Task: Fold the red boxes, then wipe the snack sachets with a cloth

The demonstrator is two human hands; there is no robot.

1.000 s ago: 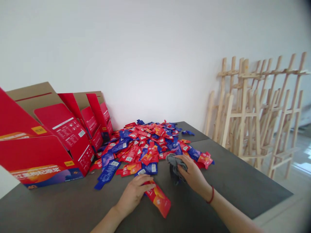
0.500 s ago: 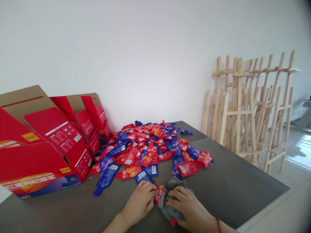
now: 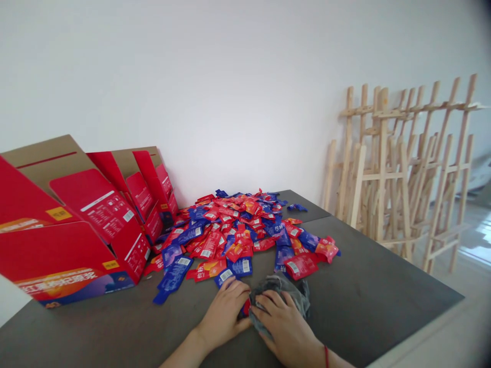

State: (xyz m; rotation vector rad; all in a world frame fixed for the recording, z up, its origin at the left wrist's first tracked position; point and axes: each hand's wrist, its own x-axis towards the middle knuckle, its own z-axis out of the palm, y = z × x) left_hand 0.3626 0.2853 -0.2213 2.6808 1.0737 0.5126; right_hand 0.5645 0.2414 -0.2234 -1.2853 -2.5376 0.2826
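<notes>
My left hand (image 3: 226, 312) lies flat on the dark table (image 3: 368, 286) and presses on a red sachet (image 3: 245, 308), of which only a small strip shows between my hands. My right hand (image 3: 286, 324) rests on a crumpled grey cloth (image 3: 295, 292) that covers most of that sachet. Both hands touch each other near the table's front edge. Just beyond them spreads a big pile of red and blue sachets (image 3: 238, 225).
Open red cardboard boxes (image 3: 76, 240) stand in a row along the left of the table. Several wooden easels (image 3: 406, 168) lean against the white wall at the right. A lone blue sachet (image 3: 297, 207) lies at the far edge.
My right hand brought the grey cloth from beside the pile down onto the red sachet under my left hand. The sachet is now almost wholly covered.
</notes>
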